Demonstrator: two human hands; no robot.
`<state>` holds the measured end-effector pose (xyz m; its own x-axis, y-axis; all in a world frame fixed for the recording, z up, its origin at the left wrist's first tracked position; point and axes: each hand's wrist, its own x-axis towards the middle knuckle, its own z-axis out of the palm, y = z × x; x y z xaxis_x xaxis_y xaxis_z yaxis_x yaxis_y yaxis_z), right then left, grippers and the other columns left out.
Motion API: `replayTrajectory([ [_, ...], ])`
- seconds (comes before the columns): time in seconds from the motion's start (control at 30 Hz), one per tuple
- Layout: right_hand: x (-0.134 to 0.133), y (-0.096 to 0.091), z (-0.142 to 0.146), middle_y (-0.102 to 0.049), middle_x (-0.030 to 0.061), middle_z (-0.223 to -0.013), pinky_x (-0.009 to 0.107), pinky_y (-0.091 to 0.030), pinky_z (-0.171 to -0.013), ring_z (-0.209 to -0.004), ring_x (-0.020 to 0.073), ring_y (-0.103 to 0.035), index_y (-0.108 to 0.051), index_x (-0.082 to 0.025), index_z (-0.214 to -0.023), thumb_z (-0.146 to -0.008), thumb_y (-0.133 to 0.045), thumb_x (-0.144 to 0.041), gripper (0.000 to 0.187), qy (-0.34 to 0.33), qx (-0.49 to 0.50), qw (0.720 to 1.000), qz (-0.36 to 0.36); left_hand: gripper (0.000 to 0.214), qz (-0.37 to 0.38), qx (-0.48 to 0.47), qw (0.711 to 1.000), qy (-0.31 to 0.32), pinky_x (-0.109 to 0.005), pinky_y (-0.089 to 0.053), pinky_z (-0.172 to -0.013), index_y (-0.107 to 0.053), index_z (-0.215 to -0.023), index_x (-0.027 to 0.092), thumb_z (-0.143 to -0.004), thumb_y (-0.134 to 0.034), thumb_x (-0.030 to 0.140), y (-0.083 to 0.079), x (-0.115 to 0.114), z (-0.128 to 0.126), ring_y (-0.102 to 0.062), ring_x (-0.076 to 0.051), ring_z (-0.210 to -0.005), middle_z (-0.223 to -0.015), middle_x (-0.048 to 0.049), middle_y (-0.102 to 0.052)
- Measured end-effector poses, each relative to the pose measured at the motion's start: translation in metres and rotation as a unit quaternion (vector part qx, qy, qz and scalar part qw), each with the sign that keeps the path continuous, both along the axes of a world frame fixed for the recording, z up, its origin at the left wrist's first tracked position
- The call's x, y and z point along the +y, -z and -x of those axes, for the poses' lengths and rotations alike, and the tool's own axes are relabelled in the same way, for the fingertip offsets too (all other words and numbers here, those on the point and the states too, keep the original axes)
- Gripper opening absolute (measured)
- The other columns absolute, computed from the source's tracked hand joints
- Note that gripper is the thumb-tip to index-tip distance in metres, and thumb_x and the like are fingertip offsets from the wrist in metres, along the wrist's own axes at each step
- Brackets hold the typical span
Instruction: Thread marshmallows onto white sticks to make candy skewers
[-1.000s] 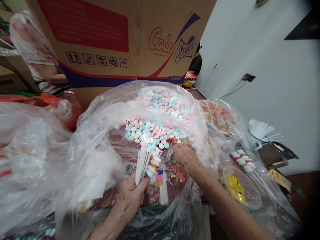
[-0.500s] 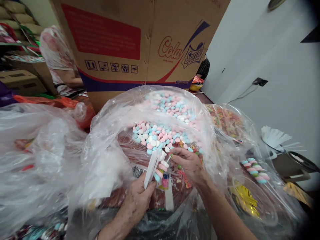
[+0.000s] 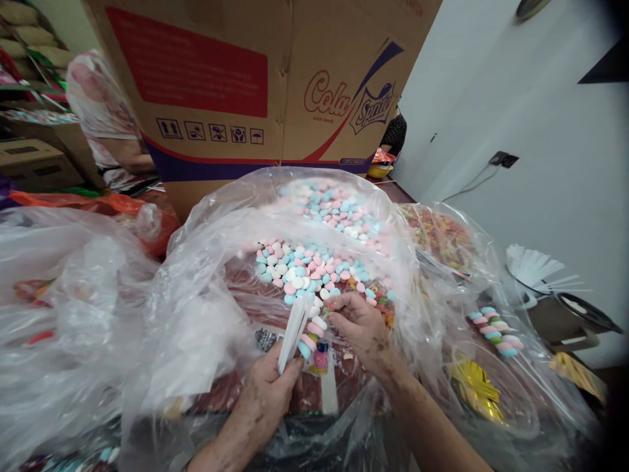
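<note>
Near table's front edge (image 3: pixel 314 396), likely light, stiff sticks (image 3: pixel 293 331) are gripped low by left hand (image 3: pixel 272 380), soft-looking candy (image 3: pixel 330 305) by right hand (image 3: pixel 362 328).

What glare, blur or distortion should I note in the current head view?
Head view: bright glare whitens folds of the clear plastic; candies beneath it look hazy; white sticks in the left hand blur together; the cardboard box splays toward the top; right-hand corners fade to black.
</note>
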<state>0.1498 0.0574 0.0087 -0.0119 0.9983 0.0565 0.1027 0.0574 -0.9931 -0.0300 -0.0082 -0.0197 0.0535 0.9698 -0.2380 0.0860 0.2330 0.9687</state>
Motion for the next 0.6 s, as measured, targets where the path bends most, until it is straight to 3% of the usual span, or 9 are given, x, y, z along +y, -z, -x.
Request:
replayTrajectory([
  [0.1,0.0,-0.002,0.0,-0.064,-0.0022,-0.069,0.022,-0.041,-0.053,-0.059,0.0115,-0.055,-0.062,-0.02,-0.083,-0.074,-0.068,-0.028,0.013,-0.008,0.002,1.0,0.018,0.032,-0.012,0.0,1.0,0.023,-0.021,-0.023,-0.035,-0.055,-0.058,0.022,-0.086,-0.053,0.038,-0.002,0.0,0.001,-0.034,-0.01,-0.034,-0.037,0.0093,-0.039],
  [0.17,-0.001,-0.003,-0.001,-0.067,-0.0012,-0.074,0.023,-0.043,-0.055,-0.061,0.0123,-0.058,-0.064,-0.021,-0.09,-0.077,-0.066,-0.03,0.016,-0.016,0.0,1.0,0.015,0.034,-0.009,0.004,1.0,0.021,-0.021,-0.023,-0.035,-0.054,-0.056,0.022,-0.086,-0.054,0.038,-0.002,-0.001,0.001,-0.036,-0.011,-0.034,-0.038,0.0087,-0.04],
  [0.4,-0.009,-0.002,-0.004,-0.075,0.0021,-0.095,0.029,-0.052,-0.076,-0.086,0.0206,-0.068,-0.072,-0.022,-0.107,-0.085,-0.061,-0.036,0.029,-0.002,-0.184,0.981,-0.055,0.031,-0.009,0.003,1.0,0.014,-0.02,-0.024,-0.036,-0.054,-0.057,0.021,-0.085,-0.055,0.035,-0.001,-0.001,0.002,-0.037,-0.01,-0.035,-0.038,0.009,-0.041],
  [0.6,-0.021,-0.004,0.001,-0.074,0.0058,-0.112,0.034,-0.053,-0.09,-0.101,0.0228,-0.069,-0.072,-0.022,-0.114,-0.091,-0.051,-0.032,0.032,0.037,-0.236,0.961,-0.142,0.033,-0.009,0.002,1.0,0.011,-0.02,-0.023,-0.035,-0.053,-0.056,0.021,-0.085,-0.054,0.036,-0.003,0.001,0.0,-0.036,-0.01,-0.033,-0.037,0.0091,-0.04],
])
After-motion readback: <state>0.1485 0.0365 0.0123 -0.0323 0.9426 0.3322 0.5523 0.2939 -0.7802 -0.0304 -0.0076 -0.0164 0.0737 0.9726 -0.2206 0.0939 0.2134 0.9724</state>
